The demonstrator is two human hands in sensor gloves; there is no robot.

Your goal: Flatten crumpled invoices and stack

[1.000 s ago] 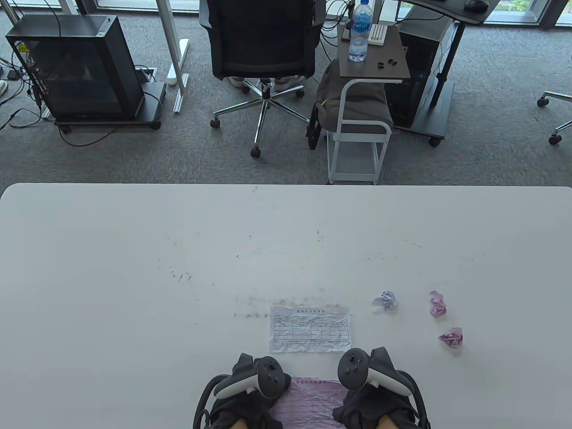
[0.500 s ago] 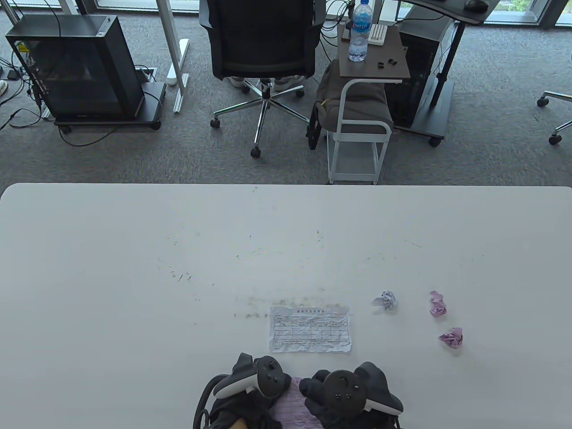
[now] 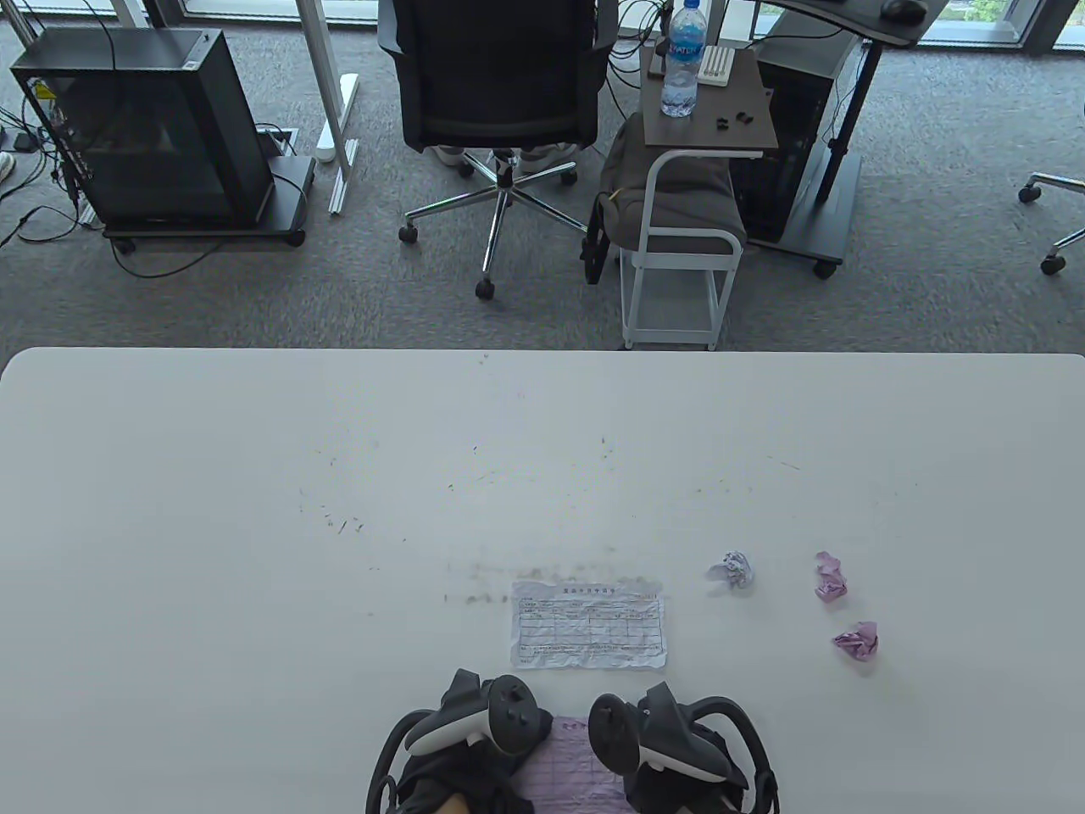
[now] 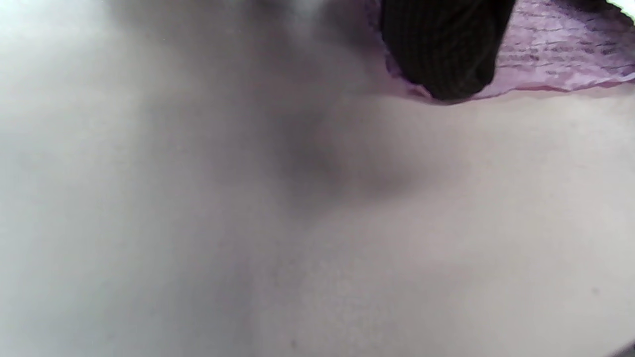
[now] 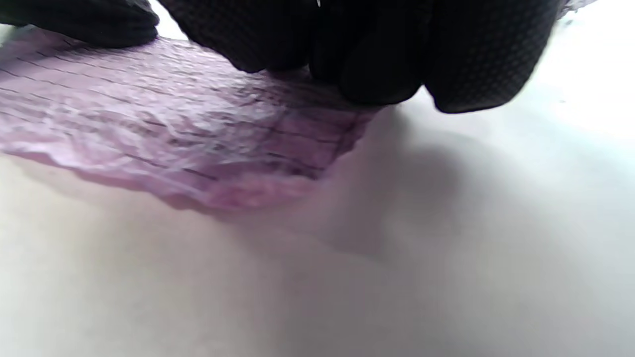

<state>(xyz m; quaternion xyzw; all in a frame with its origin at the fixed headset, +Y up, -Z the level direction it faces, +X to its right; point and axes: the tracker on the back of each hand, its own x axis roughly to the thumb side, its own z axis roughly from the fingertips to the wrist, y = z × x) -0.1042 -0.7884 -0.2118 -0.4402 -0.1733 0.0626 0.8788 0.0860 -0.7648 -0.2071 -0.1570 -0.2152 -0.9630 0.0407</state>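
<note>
A pink invoice (image 3: 572,755) lies wrinkled at the table's near edge, between my two hands. My left hand (image 3: 462,763) rests on its left part; in the left wrist view a gloved fingertip (image 4: 441,49) presses the pink invoice (image 4: 560,54) at its edge. My right hand (image 3: 678,763) lies on its right part, fingers (image 5: 377,59) pressing down on the pink invoice (image 5: 149,114). A flattened white invoice (image 3: 588,625) lies just beyond. To the right sit a crumpled white ball (image 3: 731,570) and two crumpled pink balls (image 3: 831,577) (image 3: 857,639).
The white table (image 3: 254,509) stretches wide to the left and far side, with small dark specks. Beyond its far edge stand an office chair (image 3: 500,76), a small cart with a water bottle (image 3: 682,59) and a black cabinet (image 3: 153,127).
My right hand has slid left over the pink invoice and turned, covering more of the sheet. My left hand has stayed in place.
</note>
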